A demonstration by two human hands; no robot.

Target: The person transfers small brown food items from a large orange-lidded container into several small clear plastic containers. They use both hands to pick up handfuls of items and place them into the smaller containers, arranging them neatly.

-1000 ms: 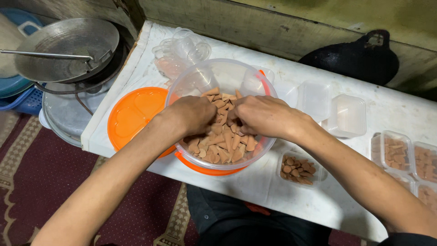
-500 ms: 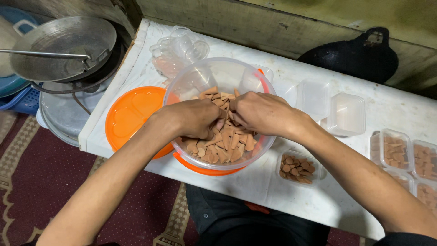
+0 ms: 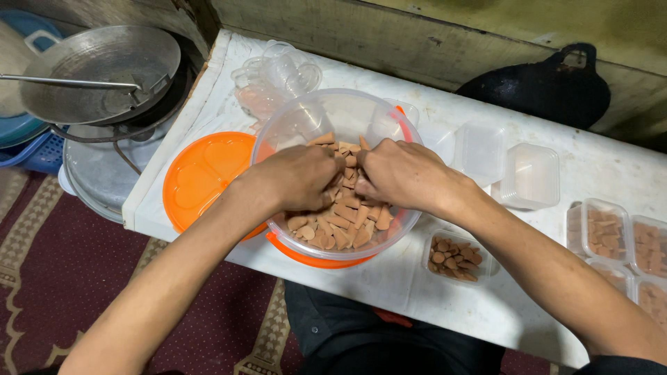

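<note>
Left hand (image 3: 302, 177) and right hand (image 3: 399, 173) — fingers curled (knuckles up) — nearly touching.

open: bare table (image 3: 604, 170) behind tub (image 3: 278, 132) (clear-walled); blocked: orange lid (image 3: 201, 177) left; small filled box (image 3: 458, 258) right

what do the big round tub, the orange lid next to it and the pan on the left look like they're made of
Tub: clear plastic, glossy; the brown pieces show through its wall. Orange lid: opaque moulded plastic, smooth sheen. Pan: grey metal, probably aluminium or steel, dull and scuffed.
</note>
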